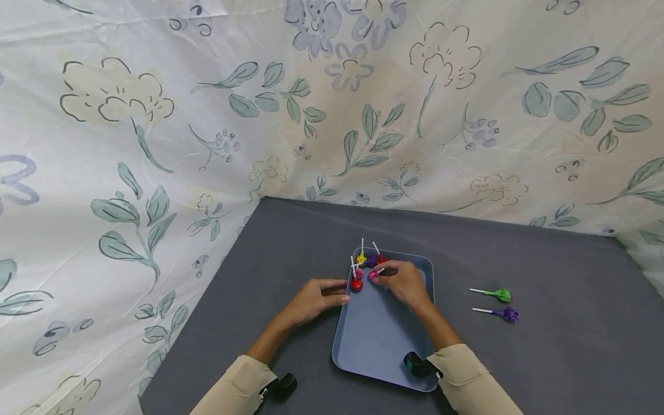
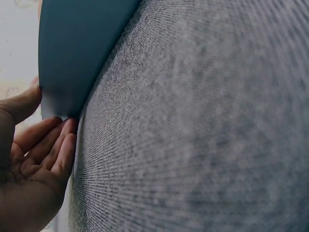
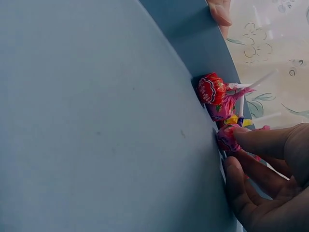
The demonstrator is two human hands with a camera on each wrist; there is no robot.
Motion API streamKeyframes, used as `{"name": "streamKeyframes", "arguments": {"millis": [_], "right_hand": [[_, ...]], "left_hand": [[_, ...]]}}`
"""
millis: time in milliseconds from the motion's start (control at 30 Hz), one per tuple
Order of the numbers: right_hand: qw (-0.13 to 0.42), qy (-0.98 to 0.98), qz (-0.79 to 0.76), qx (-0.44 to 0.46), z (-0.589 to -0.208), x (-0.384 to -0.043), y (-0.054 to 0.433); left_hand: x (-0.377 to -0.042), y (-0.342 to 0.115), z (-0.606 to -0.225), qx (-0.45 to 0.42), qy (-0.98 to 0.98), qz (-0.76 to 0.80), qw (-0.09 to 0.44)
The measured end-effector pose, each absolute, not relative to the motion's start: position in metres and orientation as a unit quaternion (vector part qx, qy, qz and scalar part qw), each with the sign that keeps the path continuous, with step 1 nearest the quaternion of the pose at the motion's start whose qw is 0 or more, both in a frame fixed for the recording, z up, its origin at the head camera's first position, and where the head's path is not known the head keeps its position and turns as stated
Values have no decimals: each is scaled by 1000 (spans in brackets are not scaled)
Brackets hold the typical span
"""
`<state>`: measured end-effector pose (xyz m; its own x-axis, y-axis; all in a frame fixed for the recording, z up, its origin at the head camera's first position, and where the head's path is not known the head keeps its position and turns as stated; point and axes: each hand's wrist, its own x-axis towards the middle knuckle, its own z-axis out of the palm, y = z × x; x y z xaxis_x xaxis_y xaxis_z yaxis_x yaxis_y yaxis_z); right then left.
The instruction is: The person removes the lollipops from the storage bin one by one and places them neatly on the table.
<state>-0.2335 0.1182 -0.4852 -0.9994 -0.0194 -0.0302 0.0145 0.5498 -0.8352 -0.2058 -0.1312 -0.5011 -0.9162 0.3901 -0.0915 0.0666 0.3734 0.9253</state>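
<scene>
A blue-grey tray (image 1: 381,340) lies on the dark cloth. Inside its far left corner are wrapped lollipops: a red lollipop (image 1: 356,285), a pink one behind it, a yellow lollipop (image 1: 361,259), a purple lollipop (image 1: 372,261) and another red one, partly hidden by my right hand (image 1: 404,282). That hand pinches a pink lollipop (image 3: 229,137) between thumb and fingers, low over the tray floor beside the others. Outside the tray, my left hand (image 1: 313,300) touches the left wall, its thumb and fairly straight fingers against the side (image 2: 36,159).
To the right of the tray, a green lollipop (image 1: 502,295) and a purple-wrapped lollipop (image 1: 510,314) lie on the dark cloth (image 1: 570,334), sticks pointing left. A floral curtain (image 1: 363,115) hangs behind and along the left side.
</scene>
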Motion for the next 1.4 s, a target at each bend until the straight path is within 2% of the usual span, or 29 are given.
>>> {"name": "streamKeyframes", "arguments": {"millis": [800,1033,1400], "right_hand": [[2,867,-495,-55,-483,-239,123],[23,837,-544,-50,-479,-234,125],[38,842,-537,-34,-471,-229,130]], "left_hand": [[-209,-125,-500,138,821,535,144],[-209,-124,-501,134,822,534,144],[-209,-123,-499,129,822,536,142]]}}
